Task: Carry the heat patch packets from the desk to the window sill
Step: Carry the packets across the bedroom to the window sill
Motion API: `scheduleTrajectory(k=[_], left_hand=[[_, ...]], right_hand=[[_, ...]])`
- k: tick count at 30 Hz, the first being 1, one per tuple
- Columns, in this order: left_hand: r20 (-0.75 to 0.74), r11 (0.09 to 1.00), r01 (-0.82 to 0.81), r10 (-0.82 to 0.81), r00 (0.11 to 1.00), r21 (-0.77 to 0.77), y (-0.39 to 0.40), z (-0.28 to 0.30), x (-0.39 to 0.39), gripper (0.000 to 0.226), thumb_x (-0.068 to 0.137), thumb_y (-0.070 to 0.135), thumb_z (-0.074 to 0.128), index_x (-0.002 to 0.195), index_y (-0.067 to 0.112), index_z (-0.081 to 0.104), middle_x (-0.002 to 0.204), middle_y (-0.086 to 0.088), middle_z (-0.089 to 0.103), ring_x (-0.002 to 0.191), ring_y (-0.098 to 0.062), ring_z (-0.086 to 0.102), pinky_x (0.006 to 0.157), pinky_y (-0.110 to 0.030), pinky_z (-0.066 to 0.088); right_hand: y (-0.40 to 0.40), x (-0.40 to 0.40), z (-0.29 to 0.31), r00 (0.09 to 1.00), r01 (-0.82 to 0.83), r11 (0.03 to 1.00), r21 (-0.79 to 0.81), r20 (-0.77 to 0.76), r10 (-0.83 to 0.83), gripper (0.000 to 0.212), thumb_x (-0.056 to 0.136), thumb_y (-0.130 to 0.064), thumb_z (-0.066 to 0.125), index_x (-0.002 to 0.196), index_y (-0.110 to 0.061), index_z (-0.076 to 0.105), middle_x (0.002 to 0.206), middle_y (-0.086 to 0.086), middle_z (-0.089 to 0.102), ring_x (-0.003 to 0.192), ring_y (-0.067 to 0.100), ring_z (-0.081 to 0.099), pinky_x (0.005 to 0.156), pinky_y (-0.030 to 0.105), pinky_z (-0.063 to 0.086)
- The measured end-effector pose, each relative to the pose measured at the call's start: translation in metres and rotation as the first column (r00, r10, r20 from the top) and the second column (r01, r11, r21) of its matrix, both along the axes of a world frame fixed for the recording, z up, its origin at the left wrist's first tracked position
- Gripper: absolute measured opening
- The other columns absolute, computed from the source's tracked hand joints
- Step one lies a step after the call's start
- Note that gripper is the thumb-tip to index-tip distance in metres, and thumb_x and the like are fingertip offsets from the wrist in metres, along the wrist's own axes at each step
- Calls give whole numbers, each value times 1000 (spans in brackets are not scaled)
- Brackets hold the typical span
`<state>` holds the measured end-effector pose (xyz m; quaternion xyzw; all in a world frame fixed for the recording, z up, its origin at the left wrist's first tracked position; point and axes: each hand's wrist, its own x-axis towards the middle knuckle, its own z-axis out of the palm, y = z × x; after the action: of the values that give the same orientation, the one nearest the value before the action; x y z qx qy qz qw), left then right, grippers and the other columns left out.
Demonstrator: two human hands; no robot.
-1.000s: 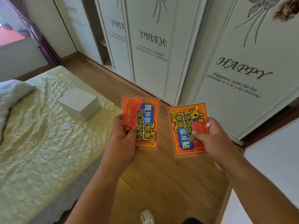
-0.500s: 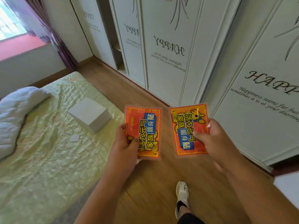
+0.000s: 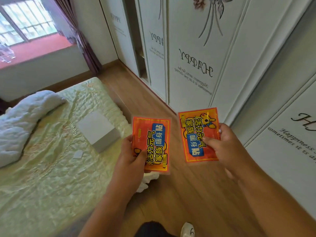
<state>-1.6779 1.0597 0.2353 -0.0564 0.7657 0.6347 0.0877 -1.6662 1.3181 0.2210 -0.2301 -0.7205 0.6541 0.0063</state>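
Now the red window sill (image 3: 34,48) has come into fuller view ahead, while the left hand (image 3: 131,156) and right hand (image 3: 224,146) each pinch one flat orange foil heat patch packet (image 3: 151,142) (mid-carry, over the wooden floor (image 3: 188,194)).

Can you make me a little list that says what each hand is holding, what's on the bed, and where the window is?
left hand: grips one orange heat patch packet, thumb on its front
right hand: pinches a second orange packet
packets: apart, side by side, held over the wooden floor
bed: a white box, a small white square, a bunched white quilt
window sill: far upper left, beyond the bed
wardrobe: white doors, on the right
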Motion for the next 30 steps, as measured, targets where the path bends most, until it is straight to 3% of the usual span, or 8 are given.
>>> scheduleTrajectory(k=[4,8,15,23,30], left_hand=[[34,999,-46,46,998,-15,11,-8,-37,38,102,2,52,114,38,52,97,6,78,79,-15,78,58,-29,56],[39,999,-28,29,999,-22,21,-14,-90,32,104,4,50,119,32,49,91,15,77,75,-12,77,54,-27,56],[23,993,-37,34,999,114,32,-14,-216,38,104,-3,47,115,33,50,97,1,75,73,-13,77,50,-22,54],[-56,996,-26,31,998,83,26,-2,-342,38,102,2,50,123,34,51,115,-2,72,94,-22,77,71,-44,63],[-38,994,-100,101,994,44,22,-10,-401,38,103,2,50,124,34,50,106,3,75,86,-18,77,59,-29,59]], right_hand=[[11,-37,-3,998,-50,999,8,45,50,24,98,-26,70,113,-41,60,117,-6,77,99,23,79,87,56,63],[16,-86,-10,995,-67,998,16,72,66,22,100,-23,68,112,-39,59,114,-7,77,97,21,79,87,53,64],[21,-188,-1,995,-60,993,106,84,52,22,101,-22,67,115,-37,59,114,-6,77,98,21,78,87,53,64],[18,-305,16,999,-42,989,143,30,38,21,101,-28,66,118,-38,58,115,-8,76,99,20,78,89,52,63],[14,-391,7,990,-131,987,90,64,125,23,101,-22,66,120,-32,59,115,-5,76,100,21,78,89,52,63]])
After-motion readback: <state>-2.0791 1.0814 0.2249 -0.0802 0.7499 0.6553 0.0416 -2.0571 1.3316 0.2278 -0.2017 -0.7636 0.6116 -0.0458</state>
